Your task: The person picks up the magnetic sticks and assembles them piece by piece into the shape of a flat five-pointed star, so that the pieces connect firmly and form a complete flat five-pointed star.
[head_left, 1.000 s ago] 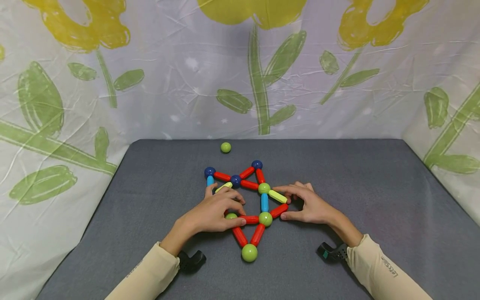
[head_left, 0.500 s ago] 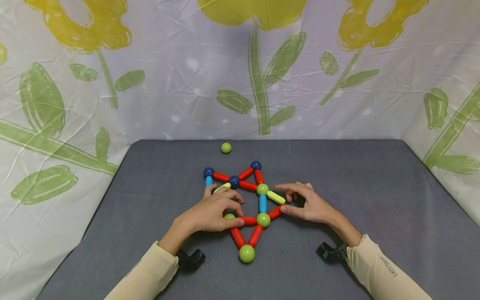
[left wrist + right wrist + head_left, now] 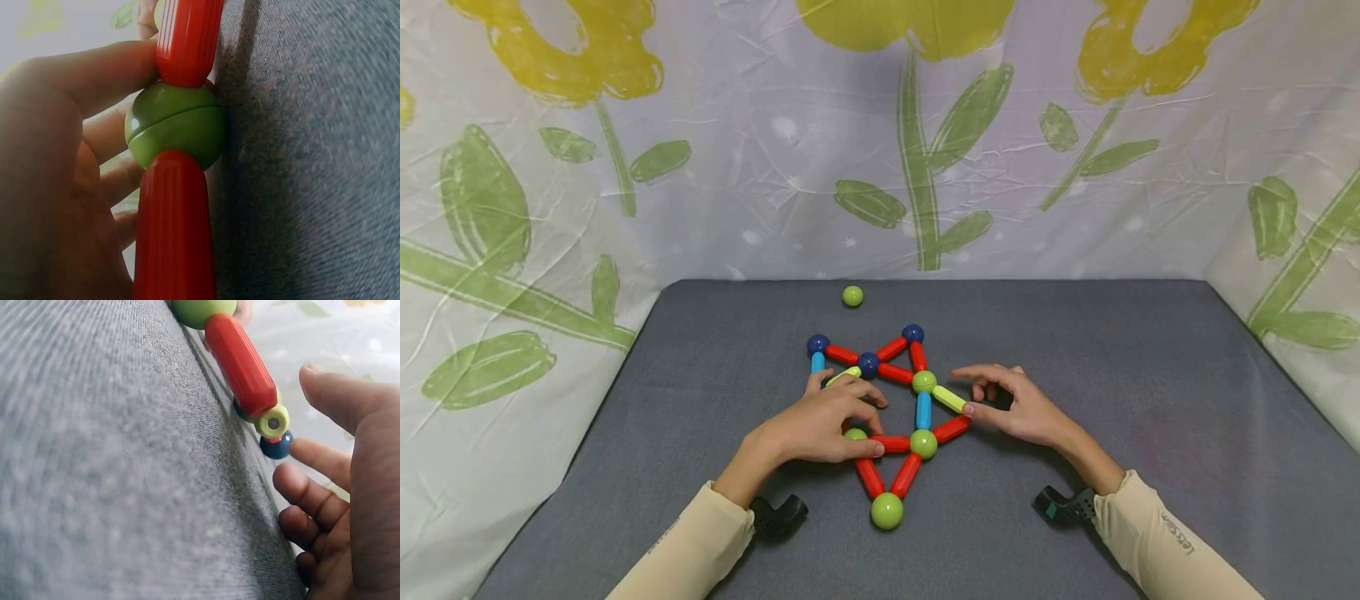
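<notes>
A star-like frame of magnetic rods and balls lies on the grey table. My left hand point(image 3: 827, 421) grips its left side, thumb along a red magnetic rod point(image 3: 891, 444) beside a green ball point(image 3: 176, 125), other fingers behind that ball. It hides part of the frame's left side. My right hand point(image 3: 1015, 406) hovers at the frame's right, thumb and fingers apart. In the right wrist view, a gap shows between them and the free ends of a red rod point(image 3: 242, 362) and a yellow rod point(image 3: 272, 422). A blue rod point(image 3: 923, 411) joins two green balls near there.
A loose green ball point(image 3: 852, 296) lies near the back edge of the table point(image 3: 1120, 350). Dark blue balls point(image 3: 913, 333) form the frame's far corners. A larger green ball point(image 3: 887, 511) marks the near corner. A flower-printed curtain point(image 3: 737, 183) stands behind.
The frame has slid slightly left and toward me with my left hand. My right thumb has moved from the red rod's near side up to the rod ends, and my right hand holds nothing now.
</notes>
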A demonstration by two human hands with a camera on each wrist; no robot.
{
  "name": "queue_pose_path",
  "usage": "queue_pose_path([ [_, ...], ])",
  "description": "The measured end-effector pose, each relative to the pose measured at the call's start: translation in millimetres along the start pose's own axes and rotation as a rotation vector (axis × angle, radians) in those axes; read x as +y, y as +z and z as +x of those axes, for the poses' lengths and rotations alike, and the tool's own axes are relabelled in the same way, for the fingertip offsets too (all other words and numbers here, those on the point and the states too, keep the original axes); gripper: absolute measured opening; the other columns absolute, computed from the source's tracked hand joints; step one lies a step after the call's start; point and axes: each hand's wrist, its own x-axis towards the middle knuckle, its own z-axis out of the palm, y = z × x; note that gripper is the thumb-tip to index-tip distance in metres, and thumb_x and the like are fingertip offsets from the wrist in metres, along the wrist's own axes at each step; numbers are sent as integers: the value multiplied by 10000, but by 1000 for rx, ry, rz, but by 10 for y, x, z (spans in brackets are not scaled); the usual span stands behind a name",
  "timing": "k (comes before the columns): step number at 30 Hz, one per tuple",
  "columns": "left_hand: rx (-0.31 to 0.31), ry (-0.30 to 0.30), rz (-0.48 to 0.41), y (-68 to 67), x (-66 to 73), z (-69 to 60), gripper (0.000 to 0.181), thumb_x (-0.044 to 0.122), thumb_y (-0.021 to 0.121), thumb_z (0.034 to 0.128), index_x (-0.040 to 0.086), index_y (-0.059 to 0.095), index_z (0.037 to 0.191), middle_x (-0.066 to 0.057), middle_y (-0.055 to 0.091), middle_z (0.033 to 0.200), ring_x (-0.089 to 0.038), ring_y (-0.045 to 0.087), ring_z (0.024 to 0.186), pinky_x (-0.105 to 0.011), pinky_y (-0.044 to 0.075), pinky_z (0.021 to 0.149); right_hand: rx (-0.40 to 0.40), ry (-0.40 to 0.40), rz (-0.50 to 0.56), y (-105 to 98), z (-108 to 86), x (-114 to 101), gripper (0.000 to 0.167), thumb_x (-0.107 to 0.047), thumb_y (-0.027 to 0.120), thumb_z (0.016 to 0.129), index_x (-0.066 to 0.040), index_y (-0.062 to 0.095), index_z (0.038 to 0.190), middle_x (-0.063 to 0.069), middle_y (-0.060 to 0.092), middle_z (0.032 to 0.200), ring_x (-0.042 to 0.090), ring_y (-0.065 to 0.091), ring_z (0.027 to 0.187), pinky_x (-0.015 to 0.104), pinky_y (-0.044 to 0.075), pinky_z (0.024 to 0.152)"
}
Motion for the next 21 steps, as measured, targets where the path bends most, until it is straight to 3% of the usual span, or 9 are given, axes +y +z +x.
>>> queue_pose_path([
  [10,3,-13,0,18,1,-2,73,449,745,899,442,704,839,90,621,1326,-191,428,1387,-658,132,1144,11,-9,21,2,5,-13,396,-85,728,922,-80,656,1312,-32,613,868,102,509,722,317,420,687],
  [15,12,-10,10,16,5,-2,65,454,748,895,429,712,847,92,622,1326,-184,433,1383,-645,148,1140,13,21,14,4,-1,3,387,-105,717,934,-90,655,1316,-47,620,872,95,517,724,318,389,736],
  [17,25,-5,11,19,4,-8,56,454,753,893,406,725,902,75,604,1351,-175,439,1379,-625,150,1158,9,36,15,6,-3,12,384,-116,711,941,-91,653,1320,-49,622,875,92,526,729,324,365,769],
  [21,83,26,24,31,4,-10,211,447,775,878,351,732,1062,11,539,1425,-201,420,1387,-596,168,1187,7,51,21,2,-1,22,377,-120,699,951,-78,650,1322,-43,628,876,97,539,727,322,377,765],
])
